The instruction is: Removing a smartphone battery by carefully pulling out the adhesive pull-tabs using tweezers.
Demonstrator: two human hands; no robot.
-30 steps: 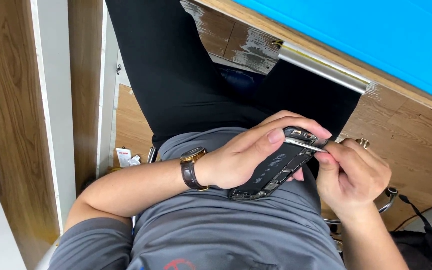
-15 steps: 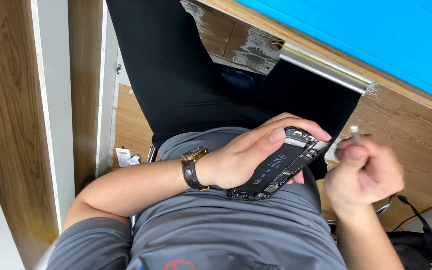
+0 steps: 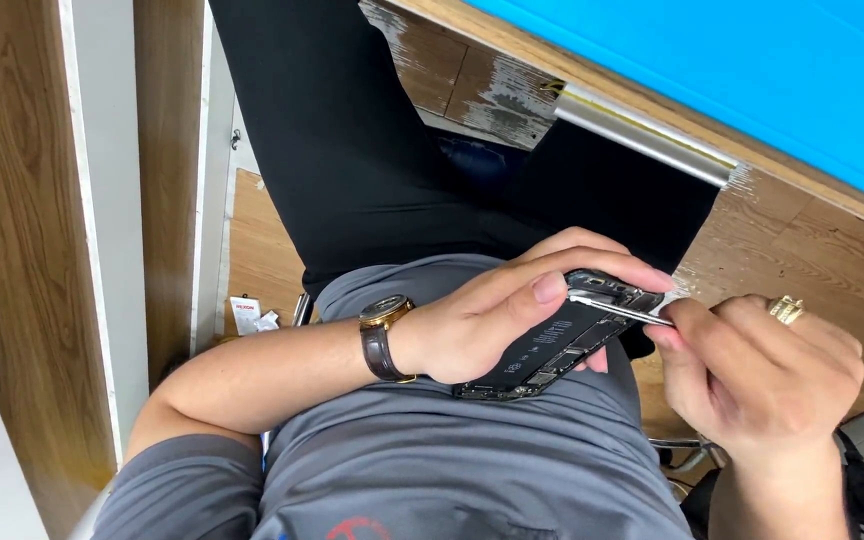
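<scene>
I saw L hand (image 3: 482,325) fingers gripping opened phone (image 3: 552,340); R hand (image 3: 752,370) fingers pinched tweezers (image 3: 617,308) touching its top.

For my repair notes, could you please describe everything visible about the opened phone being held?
The phone is a dark, slim slab with its back off, showing a black battery and small metallic parts. It lies tilted, open side up, above the grey shirt. The left hand grips it, thumb on top, fingers beneath. Thin metal tweezers, pinched by the right hand, reach its upper end.
</scene>
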